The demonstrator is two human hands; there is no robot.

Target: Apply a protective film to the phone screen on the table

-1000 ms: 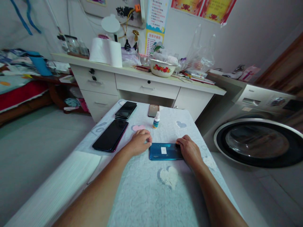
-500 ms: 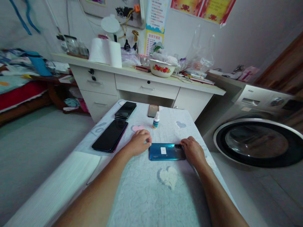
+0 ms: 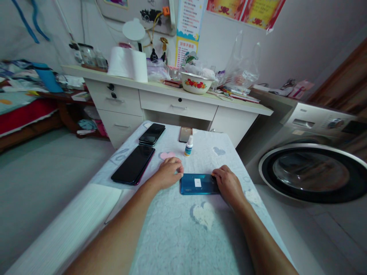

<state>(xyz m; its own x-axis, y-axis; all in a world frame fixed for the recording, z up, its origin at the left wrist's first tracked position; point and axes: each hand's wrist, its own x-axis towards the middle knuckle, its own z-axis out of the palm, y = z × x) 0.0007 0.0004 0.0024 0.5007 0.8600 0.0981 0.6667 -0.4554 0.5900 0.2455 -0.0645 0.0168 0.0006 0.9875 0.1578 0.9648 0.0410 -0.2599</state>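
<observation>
A blue smartphone (image 3: 206, 185) with a small white label lies back up on the cloth-covered table. My left hand (image 3: 169, 172) is at its upper left corner, fingers curled and the thumb tip touching the edge. Over the phone's right end rests my right hand (image 3: 228, 184), fingers pinched together and hiding the camera area. A tiny orange bit shows at its fingertips, too small to name. Beyond the hands stands a small white spray bottle (image 3: 188, 146) with a blue and yellow label.
Left of my hands lies a large dark phone (image 3: 134, 165), with a stack of phones (image 3: 151, 133) behind it. A gold-backed phone (image 3: 185, 134) is at the table's far end. A white desk (image 3: 179, 103) stands beyond, and a washing machine (image 3: 309, 149) is at the right.
My right hand has slid left along the phone and now covers its camera area. The left hand and the phone have stayed in place.
</observation>
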